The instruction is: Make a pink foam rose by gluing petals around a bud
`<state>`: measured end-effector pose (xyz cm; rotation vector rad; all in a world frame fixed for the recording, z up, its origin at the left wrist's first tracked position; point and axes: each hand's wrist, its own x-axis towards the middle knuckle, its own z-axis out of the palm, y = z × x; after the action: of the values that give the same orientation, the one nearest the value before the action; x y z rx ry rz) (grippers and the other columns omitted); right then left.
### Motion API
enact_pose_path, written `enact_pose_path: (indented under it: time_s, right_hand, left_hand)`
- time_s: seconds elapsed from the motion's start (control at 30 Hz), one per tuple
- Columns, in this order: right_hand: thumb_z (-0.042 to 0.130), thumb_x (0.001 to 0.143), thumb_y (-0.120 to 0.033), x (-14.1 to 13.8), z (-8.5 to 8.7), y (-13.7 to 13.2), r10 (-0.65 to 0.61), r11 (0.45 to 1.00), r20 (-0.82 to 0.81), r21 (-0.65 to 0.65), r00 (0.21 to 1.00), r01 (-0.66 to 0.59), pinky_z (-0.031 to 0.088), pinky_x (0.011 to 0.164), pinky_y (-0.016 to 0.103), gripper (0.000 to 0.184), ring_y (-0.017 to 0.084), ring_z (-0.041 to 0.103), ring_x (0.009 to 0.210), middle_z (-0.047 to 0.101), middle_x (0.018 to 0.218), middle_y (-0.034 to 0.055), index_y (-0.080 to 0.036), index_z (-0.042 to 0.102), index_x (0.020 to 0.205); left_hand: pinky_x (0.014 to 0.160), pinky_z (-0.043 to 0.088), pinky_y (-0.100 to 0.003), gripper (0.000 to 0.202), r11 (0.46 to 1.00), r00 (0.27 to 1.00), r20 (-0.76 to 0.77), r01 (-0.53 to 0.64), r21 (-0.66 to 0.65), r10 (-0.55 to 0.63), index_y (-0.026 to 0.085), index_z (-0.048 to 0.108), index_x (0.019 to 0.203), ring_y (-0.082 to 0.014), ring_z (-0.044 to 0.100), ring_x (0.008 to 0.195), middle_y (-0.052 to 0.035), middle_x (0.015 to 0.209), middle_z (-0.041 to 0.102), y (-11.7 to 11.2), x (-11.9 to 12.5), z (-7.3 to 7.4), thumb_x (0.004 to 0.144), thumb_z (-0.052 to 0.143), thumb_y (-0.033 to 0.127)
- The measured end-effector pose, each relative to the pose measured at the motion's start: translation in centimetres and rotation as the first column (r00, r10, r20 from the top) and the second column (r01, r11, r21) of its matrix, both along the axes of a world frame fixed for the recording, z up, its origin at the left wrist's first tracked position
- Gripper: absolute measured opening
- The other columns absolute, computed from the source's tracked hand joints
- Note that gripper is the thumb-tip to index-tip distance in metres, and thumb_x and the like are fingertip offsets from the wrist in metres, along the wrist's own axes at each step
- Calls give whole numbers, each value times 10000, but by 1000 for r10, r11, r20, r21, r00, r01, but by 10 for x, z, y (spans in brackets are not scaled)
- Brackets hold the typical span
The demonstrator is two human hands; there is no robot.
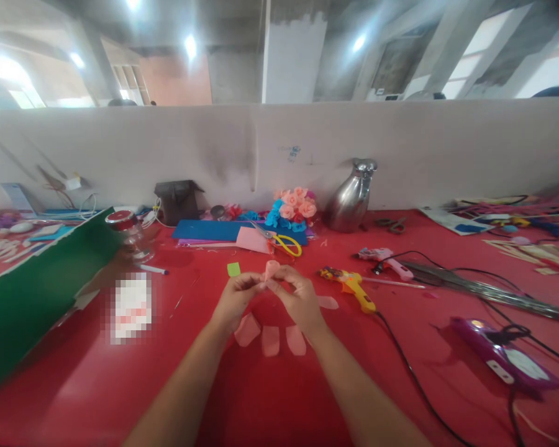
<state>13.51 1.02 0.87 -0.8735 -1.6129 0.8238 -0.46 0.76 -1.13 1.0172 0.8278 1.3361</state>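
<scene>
Between both hands, above the red tabletop, is a small rolled pink paper flower [272, 269]. My left hand [239, 297] pinches its lower end from the left. My right hand [299, 298] has its fingers closed round the other side. Cut pink paper petals lie below the hands: one at the left [247, 330], a middle petal [271, 341] and a right petal [296, 341]. Another pink petal [328, 302] lies just right of my right hand. A green paper square [233, 269] is close to my left fingers.
A yellow glue gun [354, 288] and a pink glue gun [386, 261] lie right, with cables trailing to a purple power strip [507, 357]. Behind are yellow-handled scissors [286, 244], a bunch of paper flowers [294, 208] and a steel jug [353, 197]. A green board [46, 298] stands left, by a jar [129, 236].
</scene>
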Motion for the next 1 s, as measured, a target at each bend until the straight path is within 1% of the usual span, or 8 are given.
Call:
enact_pose_path:
  time_s: [0.13,0.27,0.37,0.5,0.7,0.9,1.0]
  right_hand:
    - [612,793,-267,0,1,-1,25,999,-22,41,999,-24,455,851,330,63,179,590,905,620,883,32,-227,661,790]
    - [603,804,-262,0,5,-4,73,992,-2,101,997,-73,478,787,318,85,163,589,842,603,878,30,-257,679,841]
    - [591,814,-283,1,7,-5,84,989,40,117,996,-88,482,772,321,118,167,582,847,597,885,37,-273,695,869]
    - [584,817,-303,2,8,-7,75,988,56,131,996,-82,483,767,335,140,176,581,855,601,897,40,-286,698,897]
    - [588,816,-279,1,8,-7,58,985,47,160,997,-65,479,755,330,127,175,584,840,602,883,38,-282,701,875]
    - [579,820,-293,1,9,-8,46,986,76,159,996,-58,480,749,333,126,176,584,826,611,865,40,-267,700,843]
    - [589,811,-288,0,7,-7,51,989,48,138,998,-57,482,757,327,107,173,584,826,605,872,37,-260,689,835]
  left_hand:
    - [703,430,-248,125,999,999,-11,-30,19,30,167,701,705,-122,565,699,-24,727,665,0,-1,1,606,748,228]
    - [714,426,-248,86,995,999,-41,-24,99,29,175,705,707,-129,564,723,-27,735,657,-1,-3,5,633,726,213]
    - [719,423,-244,66,989,999,-37,-18,143,24,178,702,701,-131,561,738,-26,744,643,-1,-5,6,646,715,211]
    - [708,420,-240,70,990,1000,-13,-17,140,19,180,696,695,-130,551,732,-23,749,629,-1,-6,6,635,720,208]
    - [717,411,-249,80,991,999,-42,13,133,-7,168,684,704,-130,544,732,-25,745,623,-2,-6,7,656,706,229]
    - [704,408,-244,106,995,999,-23,34,91,-32,161,673,690,-124,539,713,-23,737,621,-1,-6,7,636,724,237]
    - [705,408,-243,111,997,1000,-20,25,70,-24,160,679,689,-124,545,712,-22,715,627,-1,-6,9,620,737,224]
